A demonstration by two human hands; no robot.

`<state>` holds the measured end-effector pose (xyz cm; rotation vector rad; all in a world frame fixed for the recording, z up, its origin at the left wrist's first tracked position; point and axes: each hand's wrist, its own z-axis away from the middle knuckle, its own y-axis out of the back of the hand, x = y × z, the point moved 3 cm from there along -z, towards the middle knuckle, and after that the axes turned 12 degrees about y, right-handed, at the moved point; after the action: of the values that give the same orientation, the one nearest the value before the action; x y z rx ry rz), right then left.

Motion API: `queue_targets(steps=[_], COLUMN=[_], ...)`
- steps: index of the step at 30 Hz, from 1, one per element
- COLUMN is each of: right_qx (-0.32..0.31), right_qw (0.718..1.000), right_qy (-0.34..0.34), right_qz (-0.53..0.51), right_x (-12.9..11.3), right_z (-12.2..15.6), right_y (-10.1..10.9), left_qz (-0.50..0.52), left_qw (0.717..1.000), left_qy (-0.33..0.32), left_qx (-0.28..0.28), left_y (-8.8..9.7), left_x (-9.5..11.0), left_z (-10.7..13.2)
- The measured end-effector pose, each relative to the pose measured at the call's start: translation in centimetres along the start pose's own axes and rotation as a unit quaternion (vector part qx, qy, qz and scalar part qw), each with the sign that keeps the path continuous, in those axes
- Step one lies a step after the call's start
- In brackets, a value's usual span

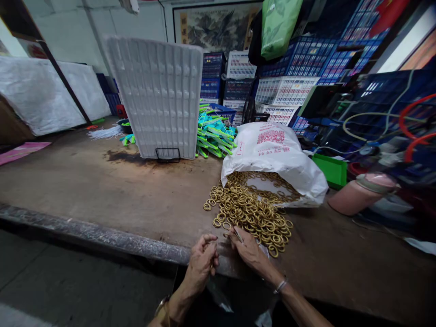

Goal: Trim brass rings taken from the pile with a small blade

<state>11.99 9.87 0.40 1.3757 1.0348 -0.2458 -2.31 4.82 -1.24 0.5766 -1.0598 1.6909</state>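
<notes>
Down at the near edge of the desk (119, 190), the left hand (202, 261) has its fingertips pinched together, on what I cannot tell. At its 3 o'clock, the right hand (250, 250) grips a thin silvery strip (237, 234). Brass rings (252, 209) lie heaped at 12 o'clock, spilling from a white bag (275, 154).

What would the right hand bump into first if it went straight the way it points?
Most likely the pile of gold rings, whose near edge lies just beyond the right hand. The depth is a little unclear.
</notes>
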Motion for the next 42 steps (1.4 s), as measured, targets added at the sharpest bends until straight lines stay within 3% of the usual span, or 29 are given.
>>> queue_targets(steps=[5,10,20,26,34,42], right_qx=[-0.019,0.006,0.056,0.054,0.059,0.057], right_qw=[0.984,0.968,0.971,0.978,0.970,0.958], right_qy=[-0.045,-0.071,-0.093,-0.090,-0.080,-0.083], right_qz=[-0.172,-0.239,-0.214,-0.182,-0.220,-0.267], right_x=[-0.4,0.6,1.5,1.0,0.8,0.4], right_z=[2.4,3.7,4.6,4.5,4.4,4.6], right_y=[0.2,-0.7,0.2,0.4,0.0,0.0], left_qz=[-0.103,-0.150,-0.178,-0.163,-0.067,-0.025], left_qw=[0.995,0.989,0.984,0.985,0.990,0.992], left_qy=[-0.008,-0.014,-0.006,0.029,0.079,0.079], left_qx=[0.001,0.009,0.002,-0.051,-0.101,-0.097], left_y=[-1.8,-3.5,-4.3,-4.5,-4.2,-4.5], left_x=[-0.4,-0.7,-2.0,-2.0,-2.5,-2.7], left_z=[0.3,1.0,0.7,0.8,0.8,1.4])
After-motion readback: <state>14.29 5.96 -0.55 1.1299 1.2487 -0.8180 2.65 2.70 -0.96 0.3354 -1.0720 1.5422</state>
